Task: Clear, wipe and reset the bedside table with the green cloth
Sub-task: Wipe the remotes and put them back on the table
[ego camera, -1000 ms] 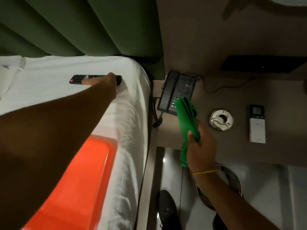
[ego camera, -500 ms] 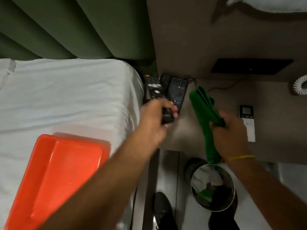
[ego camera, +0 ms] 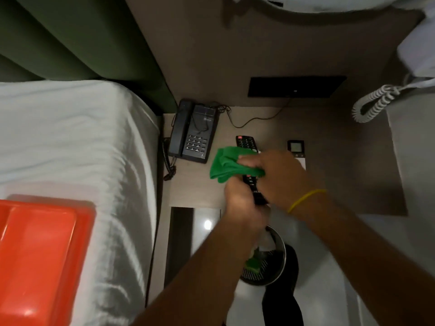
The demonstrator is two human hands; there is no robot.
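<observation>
Bed: white sheet, soft and creased, drawn over a rounded corner. An orange tray lies on it, glossy hard plastic with a raised rim; no items visible in the part shown.

Desk: flat matt grey-brown laminate, square front edge. Nothing on its bare areas shows whether wiping is finished. Judgement: reset stage under way, not complete.

Telephone: black hard plastic, keypad, coiled cord hanging at its left; sits at the desk's back left.

Green cloth: soft, bunched in folds, held in the right hand, whose grip is closed on it; it is pressed over the middle of the TV remote.

TV remote: long, slim, black, red button at the far end. Left hand has its grip closed on the near end, above the desk's front centre. Judgement: being wiped before set-down.

Small white remote: display at top, mostly hidden behind the right hand.
</observation>
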